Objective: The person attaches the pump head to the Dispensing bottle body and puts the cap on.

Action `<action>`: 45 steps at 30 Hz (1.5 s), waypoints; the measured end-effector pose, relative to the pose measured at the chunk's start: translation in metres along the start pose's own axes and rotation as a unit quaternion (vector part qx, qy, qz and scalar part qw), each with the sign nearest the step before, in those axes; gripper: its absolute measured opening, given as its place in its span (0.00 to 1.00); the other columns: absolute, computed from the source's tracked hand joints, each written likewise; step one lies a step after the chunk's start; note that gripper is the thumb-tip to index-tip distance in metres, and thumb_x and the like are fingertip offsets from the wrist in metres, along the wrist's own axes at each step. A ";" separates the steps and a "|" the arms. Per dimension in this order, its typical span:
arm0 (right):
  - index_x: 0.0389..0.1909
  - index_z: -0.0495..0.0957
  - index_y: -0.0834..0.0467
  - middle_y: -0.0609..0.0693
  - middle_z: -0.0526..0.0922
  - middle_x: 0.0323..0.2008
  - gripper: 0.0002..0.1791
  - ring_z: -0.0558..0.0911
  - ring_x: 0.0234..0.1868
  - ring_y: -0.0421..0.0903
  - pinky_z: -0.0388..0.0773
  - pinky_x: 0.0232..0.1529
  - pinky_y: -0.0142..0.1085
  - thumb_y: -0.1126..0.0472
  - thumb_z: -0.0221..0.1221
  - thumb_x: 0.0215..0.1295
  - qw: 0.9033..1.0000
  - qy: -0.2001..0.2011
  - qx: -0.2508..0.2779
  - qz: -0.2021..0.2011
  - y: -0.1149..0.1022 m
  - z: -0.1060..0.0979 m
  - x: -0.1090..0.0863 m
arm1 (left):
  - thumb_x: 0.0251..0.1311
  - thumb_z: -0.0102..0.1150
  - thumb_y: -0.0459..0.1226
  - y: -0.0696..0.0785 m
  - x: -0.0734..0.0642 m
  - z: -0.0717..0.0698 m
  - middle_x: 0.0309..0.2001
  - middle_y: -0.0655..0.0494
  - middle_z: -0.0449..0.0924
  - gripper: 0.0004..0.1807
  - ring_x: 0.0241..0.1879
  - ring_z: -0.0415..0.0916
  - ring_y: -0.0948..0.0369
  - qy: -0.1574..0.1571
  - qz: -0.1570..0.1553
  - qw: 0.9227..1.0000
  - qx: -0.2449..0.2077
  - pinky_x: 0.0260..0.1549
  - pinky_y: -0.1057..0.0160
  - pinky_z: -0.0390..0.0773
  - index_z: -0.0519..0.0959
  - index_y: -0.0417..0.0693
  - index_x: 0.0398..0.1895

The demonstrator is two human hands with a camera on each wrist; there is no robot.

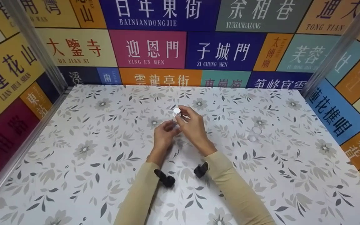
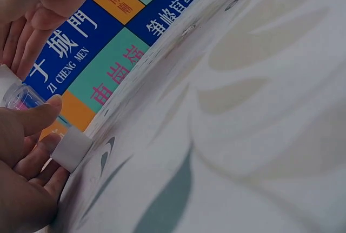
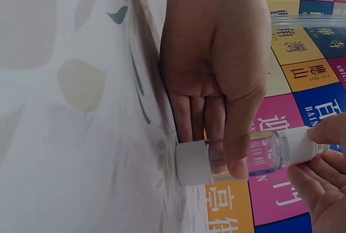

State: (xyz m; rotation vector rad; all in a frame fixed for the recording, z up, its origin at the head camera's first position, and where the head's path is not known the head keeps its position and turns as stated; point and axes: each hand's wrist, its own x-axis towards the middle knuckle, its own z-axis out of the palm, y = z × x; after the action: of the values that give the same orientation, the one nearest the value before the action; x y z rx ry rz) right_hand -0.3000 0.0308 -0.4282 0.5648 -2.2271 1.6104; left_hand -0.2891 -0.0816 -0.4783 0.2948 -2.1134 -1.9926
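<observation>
A small clear bottle [image 3: 265, 152] stands roughly upright between the two hands, with a white band [image 3: 193, 164] round its lower end and a white cap [image 1: 177, 110] on top. My left hand [image 1: 165, 135] grips the clear body low down, thumb laid across it in the right wrist view. From above and the right, my right hand [image 1: 194, 125] pinches the white cap between thumb and fingers. The lower end is close to the tabletop; I cannot tell whether it touches. Part of the body is hidden behind the left fingers.
On the flower-patterned table [image 1: 105, 187], right of the hands, lie a clear ring [image 1: 257, 130] and a clear round piece [image 1: 252, 138]. Lettered panels [image 1: 148, 48] rise along the back and sides, with clear posts at the corners. Black wrist devices [image 1: 166, 179] sit on both sleeves.
</observation>
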 end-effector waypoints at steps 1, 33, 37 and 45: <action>0.55 0.79 0.67 0.63 0.87 0.49 0.19 0.86 0.53 0.55 0.84 0.55 0.37 0.69 0.64 0.63 1.000 0.001 -0.001 -0.002 0.000 0.000 0.000 | 0.52 0.71 0.27 0.000 0.000 0.000 0.51 0.36 0.85 0.23 0.57 0.82 0.45 0.000 0.003 1.000 0.000 0.54 0.59 0.84 0.80 0.31 0.53; 0.57 0.78 0.66 0.62 0.84 0.55 0.22 0.84 0.59 0.56 0.82 0.59 0.38 0.67 0.65 0.63 1.000 -0.012 0.006 -0.003 0.001 0.000 -0.002 | 0.54 0.68 0.25 0.000 0.000 0.000 0.52 0.35 0.84 0.21 0.56 0.82 0.45 -0.003 0.007 1.000 0.004 0.54 0.59 0.83 0.80 0.30 0.53; 0.58 0.77 0.68 0.64 0.84 0.54 0.21 0.85 0.57 0.56 0.82 0.57 0.37 0.69 0.63 0.64 0.999 -0.014 -0.015 -0.025 0.003 0.000 -0.002 | 0.54 0.68 0.25 0.000 0.000 0.001 0.51 0.35 0.85 0.21 0.56 0.82 0.45 -0.004 0.003 1.000 0.002 0.54 0.59 0.83 0.80 0.30 0.53; 0.57 0.76 0.69 0.65 0.85 0.52 0.23 0.85 0.55 0.58 0.84 0.56 0.42 0.68 0.66 0.62 0.999 -0.018 -0.023 -0.029 0.002 -0.003 -0.001 | 0.54 0.69 0.26 0.000 0.001 0.000 0.54 0.37 0.84 0.23 0.58 0.81 0.46 -0.007 -0.014 1.000 0.004 0.56 0.59 0.82 0.79 0.32 0.54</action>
State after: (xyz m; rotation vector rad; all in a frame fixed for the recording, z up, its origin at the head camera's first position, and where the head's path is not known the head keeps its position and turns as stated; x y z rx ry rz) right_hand -0.2999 0.0342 -0.4294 0.6453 -2.2466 1.5276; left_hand -0.2901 -0.0818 -0.4779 0.3134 -2.1389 -2.0068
